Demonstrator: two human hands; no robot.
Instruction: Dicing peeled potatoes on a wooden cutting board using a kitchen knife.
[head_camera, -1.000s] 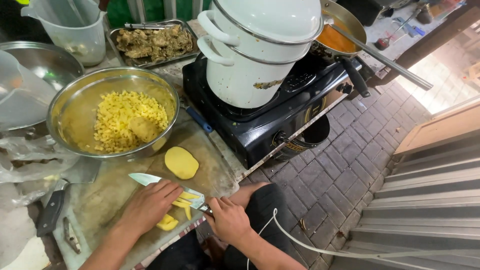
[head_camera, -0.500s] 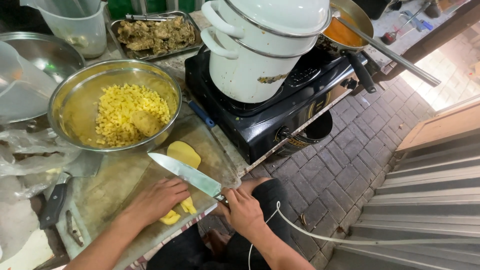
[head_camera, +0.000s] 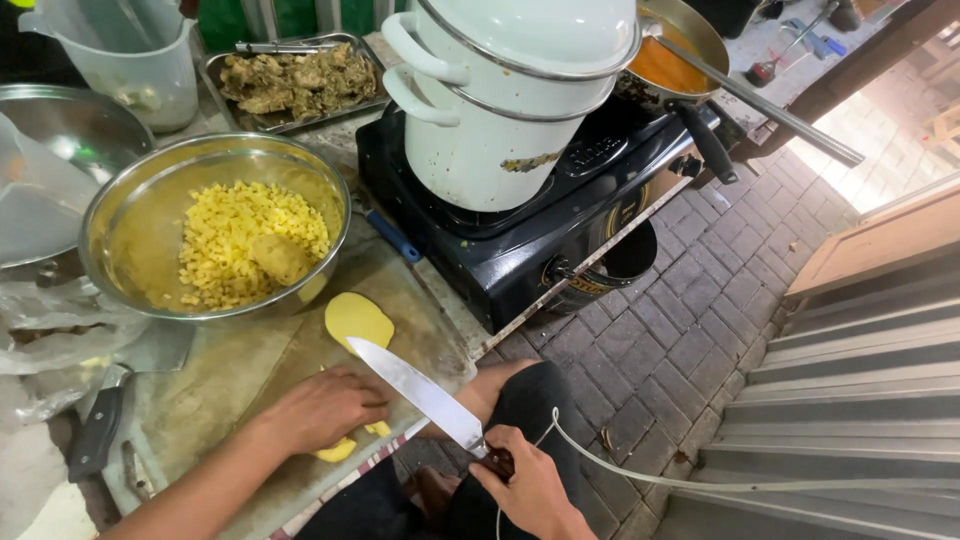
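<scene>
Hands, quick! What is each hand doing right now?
Left hand: pressed flat on yellow potato pieces on the cutting board.
Right hand: closed around the knife handle, blade lifted.

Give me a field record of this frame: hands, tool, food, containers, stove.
left hand: flat on yellow potato pieces on the worn cutting board
right hand: grip on a steel-bladed kitchen knife, blade lifted, pointing up-left
loose slice: flat yellow potato slice on the board, beside the bowl
bowl: round steel bowl holding diced yellow potato
stove: black gas stove carrying a white stacked pot
</scene>
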